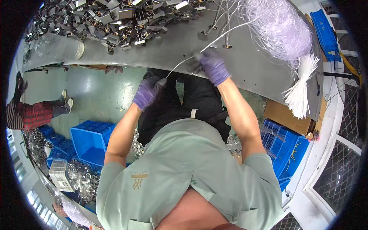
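Observation:
My left hand, in a purple glove, is closed with its fingertips pinched on the end of a thin white cord, just off the table's near edge. The cord runs up to my right hand, also gloved in purple, whose closed fingers grip it above the table edge. Beyond that hand it stretches to the upper right, over a big tangle of clear, lilac-tinted strands. Close past my right hand lie a few small metal pieces with thin wires on the grey table.
A heap of small dark metal parts covers the table's far left, near a clear plastic container. White strips hang bundled at the right edge. Blue crates stand on the floor both sides. Another person is at the left.

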### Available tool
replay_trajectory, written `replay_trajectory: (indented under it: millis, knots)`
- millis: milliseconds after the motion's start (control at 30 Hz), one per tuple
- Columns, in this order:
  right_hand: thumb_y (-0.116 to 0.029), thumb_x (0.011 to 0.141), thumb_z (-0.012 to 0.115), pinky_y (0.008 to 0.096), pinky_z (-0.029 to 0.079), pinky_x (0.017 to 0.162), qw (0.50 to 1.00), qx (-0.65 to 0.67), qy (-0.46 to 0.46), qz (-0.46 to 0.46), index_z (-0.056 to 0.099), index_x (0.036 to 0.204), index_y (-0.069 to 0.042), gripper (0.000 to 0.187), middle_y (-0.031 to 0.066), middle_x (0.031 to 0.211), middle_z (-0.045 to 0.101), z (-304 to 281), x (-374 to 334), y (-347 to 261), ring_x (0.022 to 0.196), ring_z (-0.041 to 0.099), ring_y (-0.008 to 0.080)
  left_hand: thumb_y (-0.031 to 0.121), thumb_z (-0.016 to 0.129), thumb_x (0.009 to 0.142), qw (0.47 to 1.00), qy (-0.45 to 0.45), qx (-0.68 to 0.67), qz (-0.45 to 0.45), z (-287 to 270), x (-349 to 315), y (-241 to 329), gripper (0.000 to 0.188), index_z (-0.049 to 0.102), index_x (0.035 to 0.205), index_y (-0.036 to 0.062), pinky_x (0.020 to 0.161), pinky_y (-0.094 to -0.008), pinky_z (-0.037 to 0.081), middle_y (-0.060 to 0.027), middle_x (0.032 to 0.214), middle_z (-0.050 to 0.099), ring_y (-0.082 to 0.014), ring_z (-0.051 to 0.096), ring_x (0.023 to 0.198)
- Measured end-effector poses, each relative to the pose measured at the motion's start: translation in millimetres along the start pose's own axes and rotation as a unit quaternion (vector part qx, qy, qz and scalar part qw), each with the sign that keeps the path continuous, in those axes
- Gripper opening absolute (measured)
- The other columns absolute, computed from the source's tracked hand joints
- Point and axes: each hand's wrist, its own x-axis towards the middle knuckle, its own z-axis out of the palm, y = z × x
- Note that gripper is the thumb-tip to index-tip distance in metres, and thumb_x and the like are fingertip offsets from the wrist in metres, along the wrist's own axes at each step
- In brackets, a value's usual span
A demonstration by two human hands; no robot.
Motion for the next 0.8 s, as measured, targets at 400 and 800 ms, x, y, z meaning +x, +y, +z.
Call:
replay_trajectory:
  millis: [400,800]
  knots:
    - [-0.022,0.084,0.065,0.0259,0.049,0.047,0.987,-0.159,-0.002,-0.012,0.061,0.095,0.006,0.030,0.0143,0.074,0.066,-13,-17,-38,0.053,0.062,0.0166,0.029,0.057,0.087,0.958,-0.132,-0.247,-0.054,3,12,32,0.031,0.062,0.099,0.0007,0.055,-0.0246,0.044,-0.0040,0.063,0.058,-0.0105,0.056,0.058]
    - [-0.021,0.084,0.063,0.0260,0.046,0.044,0.964,-0.265,-0.009,-0.032,0.063,0.085,0.001,0.022,0.0079,0.064,0.063,27,-23,-6,0.048,0.058,0.0144,0.049,0.056,0.086,0.841,-0.012,-0.539,-0.055,39,66,51,0.052,0.055,0.112,0.0039,0.063,-0.0255,0.046,-0.0056,0.087,0.060,-0.0139,0.055,0.070]
